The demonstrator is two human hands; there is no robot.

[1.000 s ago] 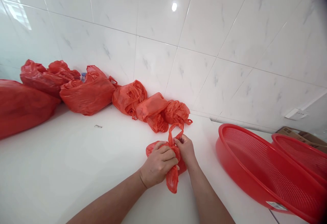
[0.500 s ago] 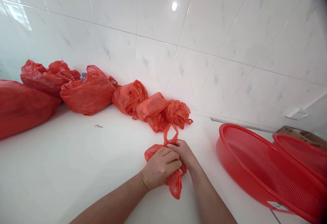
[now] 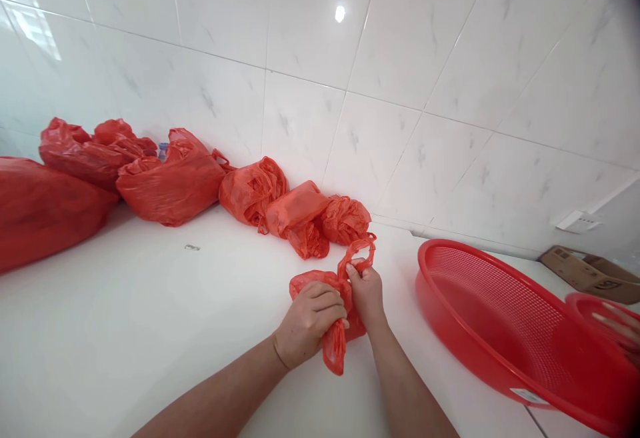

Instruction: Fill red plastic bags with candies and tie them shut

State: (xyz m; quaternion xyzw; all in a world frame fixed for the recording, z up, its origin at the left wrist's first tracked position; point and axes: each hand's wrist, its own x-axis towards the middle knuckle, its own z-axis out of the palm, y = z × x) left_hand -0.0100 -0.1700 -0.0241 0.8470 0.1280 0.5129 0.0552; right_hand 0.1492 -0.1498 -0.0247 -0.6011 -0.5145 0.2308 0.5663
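Low over the white table, a red plastic bag [image 3: 314, 279] is gripped by both hands. My left hand [image 3: 314, 321] is wrapped round its gathered part, and a loose end hangs out below the fist. My right hand [image 3: 367, 295] pinches the bag near its looped handle, which stands up above the thumb. What the bag contains is hidden. Just beyond the hands lie crumpled red bags [image 3: 345, 219] against the wall.
Fuller red bags [image 3: 170, 181] line the wall to the left. On the right stands a big red plastic basket [image 3: 467, 331] with a smaller red one [image 3: 583, 305]. Another person's hand [image 3: 617, 323] is at the right edge. Behind lies a cardboard box [image 3: 595, 278].
My right hand has shifted right and up slightly with the handle loop, away from my left hand. The rear red basket has moved, and another person's hand has appeared there.
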